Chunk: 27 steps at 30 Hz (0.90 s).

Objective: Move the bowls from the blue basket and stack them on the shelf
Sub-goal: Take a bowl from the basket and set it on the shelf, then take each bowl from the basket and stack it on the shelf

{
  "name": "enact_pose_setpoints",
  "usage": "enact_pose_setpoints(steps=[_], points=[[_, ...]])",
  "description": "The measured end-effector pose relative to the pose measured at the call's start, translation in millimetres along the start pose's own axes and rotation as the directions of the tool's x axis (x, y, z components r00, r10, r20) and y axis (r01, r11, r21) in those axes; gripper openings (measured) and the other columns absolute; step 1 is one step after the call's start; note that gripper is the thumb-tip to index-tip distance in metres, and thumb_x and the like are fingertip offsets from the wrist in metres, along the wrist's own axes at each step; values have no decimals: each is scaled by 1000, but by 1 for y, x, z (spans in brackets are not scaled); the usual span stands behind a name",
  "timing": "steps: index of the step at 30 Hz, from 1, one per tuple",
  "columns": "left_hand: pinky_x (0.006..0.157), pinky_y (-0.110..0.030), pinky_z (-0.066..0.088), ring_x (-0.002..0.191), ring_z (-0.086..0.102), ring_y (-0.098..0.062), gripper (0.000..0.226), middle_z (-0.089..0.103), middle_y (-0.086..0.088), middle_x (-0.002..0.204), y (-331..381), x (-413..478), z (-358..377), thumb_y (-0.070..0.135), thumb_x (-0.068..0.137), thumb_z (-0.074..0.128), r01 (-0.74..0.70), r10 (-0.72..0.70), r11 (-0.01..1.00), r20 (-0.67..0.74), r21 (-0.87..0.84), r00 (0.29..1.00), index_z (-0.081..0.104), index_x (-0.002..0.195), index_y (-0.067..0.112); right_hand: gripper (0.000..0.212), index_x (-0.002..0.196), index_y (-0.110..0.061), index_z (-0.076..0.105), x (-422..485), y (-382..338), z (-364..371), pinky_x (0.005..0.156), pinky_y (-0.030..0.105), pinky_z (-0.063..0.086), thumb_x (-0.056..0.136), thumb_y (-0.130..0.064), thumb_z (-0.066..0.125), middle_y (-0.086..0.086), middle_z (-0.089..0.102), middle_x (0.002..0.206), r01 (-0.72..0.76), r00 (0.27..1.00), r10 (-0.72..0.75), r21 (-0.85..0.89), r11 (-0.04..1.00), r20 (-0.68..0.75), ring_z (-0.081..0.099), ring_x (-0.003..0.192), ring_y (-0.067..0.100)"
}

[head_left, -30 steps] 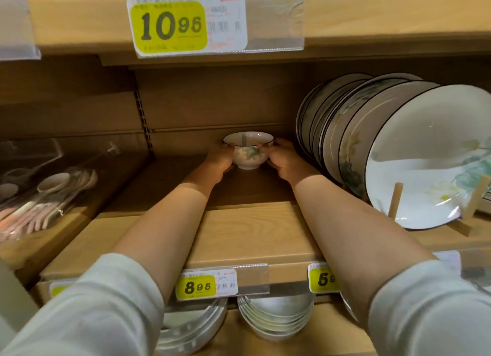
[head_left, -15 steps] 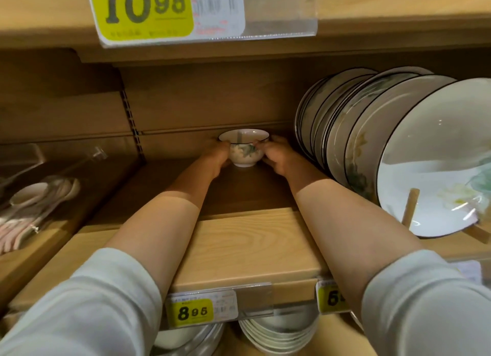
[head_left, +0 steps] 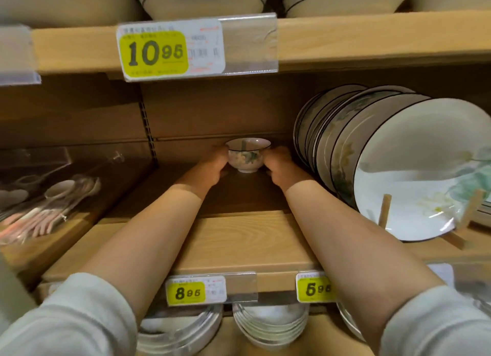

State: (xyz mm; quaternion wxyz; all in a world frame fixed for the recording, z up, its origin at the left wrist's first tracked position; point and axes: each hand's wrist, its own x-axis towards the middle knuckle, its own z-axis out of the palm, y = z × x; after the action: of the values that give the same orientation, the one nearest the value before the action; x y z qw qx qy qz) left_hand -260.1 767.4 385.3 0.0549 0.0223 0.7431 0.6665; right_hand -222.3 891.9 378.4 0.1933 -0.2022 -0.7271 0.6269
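Item: floral bowl (head_left: 246, 156), upright at the back of the wooden shelf (head_left: 239, 244), cupped between your left hand (head_left: 212, 164) and right hand (head_left: 279, 164), fingers curled against its sides. Tags: 10.95 (head_left: 156, 53), 8.95 (head_left: 187, 292), 5.9– (head_left: 316, 289).

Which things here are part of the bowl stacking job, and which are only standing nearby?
Part of the job:
small bowl
left hand
right hand
shelf

Only nearby:
upright plates
spoons
price tags
stacked dishes below
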Motion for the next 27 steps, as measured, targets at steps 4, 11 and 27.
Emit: enact_pose_setpoints(steps=[4,11,27], points=[[89,-35,54,102,50,-21,17,51,-5,114,6,-41,-11,25,102,43,-16,13,1000,-111,-25,994,55,112,18,24,110,-4,60,-32,-10,-8,78,31,49,101,-19,43,13,58,105,44,999,-44,-15,999,-8,59,92,26],[87,-38,55,119,58,-25,38,59,-10,131,-5,-153,-45,21,103,41,-129,92,969,-178,-211,980,46,138,8,35,129,-13,51,-114,-8,-40,98,37,49,95,-17,55,7,61,113,-31,994,-5,339,940,106,60,101,24],[72,-28,59,82,73,-18,21,77,-7,90,-118,-429,-214,20,98,46,-237,72,911,-436,-337,897,66,100,12,19,93,-13,69,-357,57,25,82,28,55,97,-6,52,-1,76,88,-118,810,-146,402,908,568,72,92,14]])
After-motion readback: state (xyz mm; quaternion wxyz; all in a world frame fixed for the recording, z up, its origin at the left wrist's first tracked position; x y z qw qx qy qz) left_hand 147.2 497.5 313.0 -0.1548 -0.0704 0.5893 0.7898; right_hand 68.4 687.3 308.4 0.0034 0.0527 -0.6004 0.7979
